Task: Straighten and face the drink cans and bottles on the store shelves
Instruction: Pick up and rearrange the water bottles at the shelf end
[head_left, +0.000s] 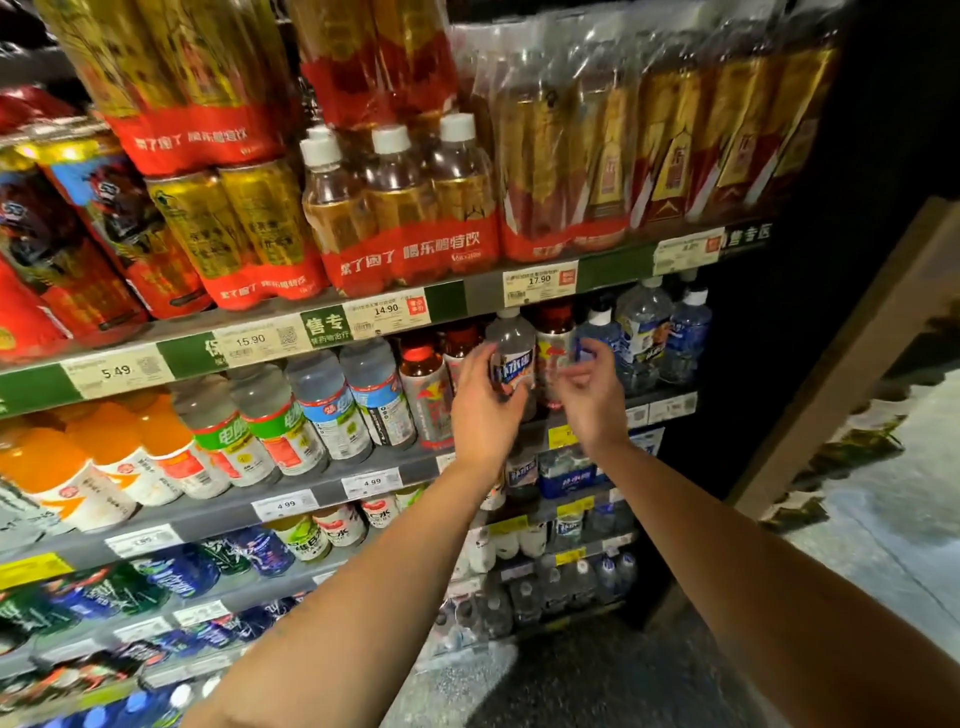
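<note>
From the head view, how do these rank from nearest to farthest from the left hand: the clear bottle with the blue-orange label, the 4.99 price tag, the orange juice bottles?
1. Clear bottle with the blue-orange label: in the left hand's grip.
2. 4.99 price tag: below and left, on the shelf edge.
3. Orange juice bottles: far left on the same shelf.

Relative to 14.90 price tag (385, 310): three white-capped bottles (390, 176) in shrink pack just above; two green-label bottles (249, 426) below-left; two blue-label bottles (353, 400) just below; orange drink bottles (104, 457) far below-left, perhaps three.

Shelf tags (385, 310): 5.49, 15.90, 14.90, 17.90
</note>
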